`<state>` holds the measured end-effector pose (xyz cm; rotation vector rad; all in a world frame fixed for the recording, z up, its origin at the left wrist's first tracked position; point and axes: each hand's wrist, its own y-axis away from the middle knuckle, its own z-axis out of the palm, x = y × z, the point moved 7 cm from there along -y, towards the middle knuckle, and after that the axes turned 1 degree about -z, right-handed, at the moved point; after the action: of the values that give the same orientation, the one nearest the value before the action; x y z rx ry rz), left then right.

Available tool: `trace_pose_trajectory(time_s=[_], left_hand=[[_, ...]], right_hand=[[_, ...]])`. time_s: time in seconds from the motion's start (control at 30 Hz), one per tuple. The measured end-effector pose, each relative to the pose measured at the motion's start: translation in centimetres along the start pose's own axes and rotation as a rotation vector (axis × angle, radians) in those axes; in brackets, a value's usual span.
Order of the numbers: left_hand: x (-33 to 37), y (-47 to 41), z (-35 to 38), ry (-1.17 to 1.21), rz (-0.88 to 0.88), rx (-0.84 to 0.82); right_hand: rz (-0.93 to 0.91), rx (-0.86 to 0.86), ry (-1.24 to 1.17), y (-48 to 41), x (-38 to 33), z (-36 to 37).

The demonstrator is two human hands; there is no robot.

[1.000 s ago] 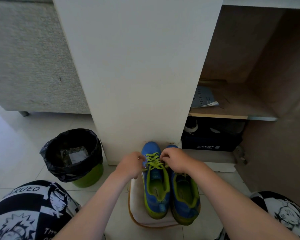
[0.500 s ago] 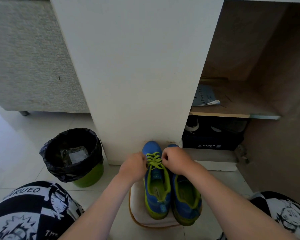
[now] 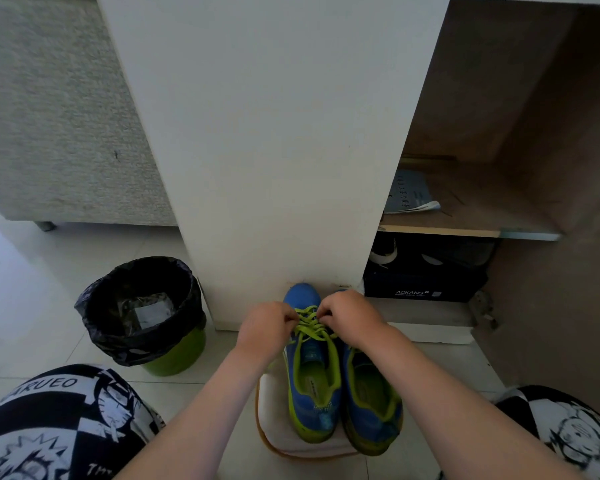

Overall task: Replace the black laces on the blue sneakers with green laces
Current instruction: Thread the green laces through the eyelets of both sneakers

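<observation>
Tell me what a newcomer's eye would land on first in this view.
The pair of blue sneakers with lime-green lining at bottom centre, toes at the foot of the white cabinet panel, draws the eye first. Over one shoe, the left hand and right hand each pinch the bright green lace near its toe. To the left stands a green bin lined with a black bag.

Soft daylight enters from the left, glaring on the floor tiles [image 3: 0, 258]; the open cupboard [image 3: 534, 98] lies in shadow; wide-angle bowing at edges, slight softness throughout.
</observation>
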<state>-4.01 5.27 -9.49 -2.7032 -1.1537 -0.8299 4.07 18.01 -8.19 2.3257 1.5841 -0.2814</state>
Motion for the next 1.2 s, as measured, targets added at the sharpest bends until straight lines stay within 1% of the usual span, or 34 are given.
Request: trace_pose_trajectory(time_s=[0.17,0.3,0.4,0.43,0.5,0.6,0.67,0.77,0.87,0.93,1.07,1.13,1.2], left_hand=[[0.3,-0.8,0.4,-0.100,0.031,-0.010],[0.3,-0.8,1.4,-0.166,0.023,-0.036],[-0.8,-0.9,2.4,-0.100,-0.032,-0.056],[-1.1,-0.9,2.3,-0.047,-0.064,-0.043],[-1.2,-0.9,1.9,0.012,-0.073,-0.014],[-1.6,-1.1,1.5,0.118,-0.073,0.005],[-2.2,-1.3,1.4,0.185,-0.095,0.018],[-2.4,-1.7,1.1,0.209,-0.066,0.050],[-1.2,-1.6,0.5,0.138,0.026,0.075],[-0.7,-1.7,0.3,0.035,0.079,0.088],[0.1,-1.9,0.7,-0.188,0.126,0.048],[0.4,-2.0,0.9,-0.213,0.131,0.042],[0.5,-1.9,1.0,-0.151,0.119,0.043]], right_hand=[[-0.034,0.015,0.090,-0.1,-0.3,0.3],[-0.065,0.019,0.112,-0.2,-0.5,0.5],[0.015,0.054,0.082,-0.2,0.1,0.5],[0.058,0.066,0.052,-0.1,0.5,0.6],[0.100,0.063,0.025,0.0,1.0,0.7],[0.110,0.036,-0.007,-0.3,1.4,0.7],[0.095,0.052,-0.043,-0.5,1.4,0.4],[0.039,0.086,-0.004,-0.6,0.8,0.3],[-0.017,0.104,0.127,-0.9,0.1,0.4],[-0.048,0.114,0.191,-1.1,-0.3,0.2],[-0.094,0.118,0.281,-1.6,-0.8,0.2],[-0.106,0.122,0.296,-1.8,-0.9,0.3],[-0.079,0.123,0.264,-1.9,-0.7,0.6]])
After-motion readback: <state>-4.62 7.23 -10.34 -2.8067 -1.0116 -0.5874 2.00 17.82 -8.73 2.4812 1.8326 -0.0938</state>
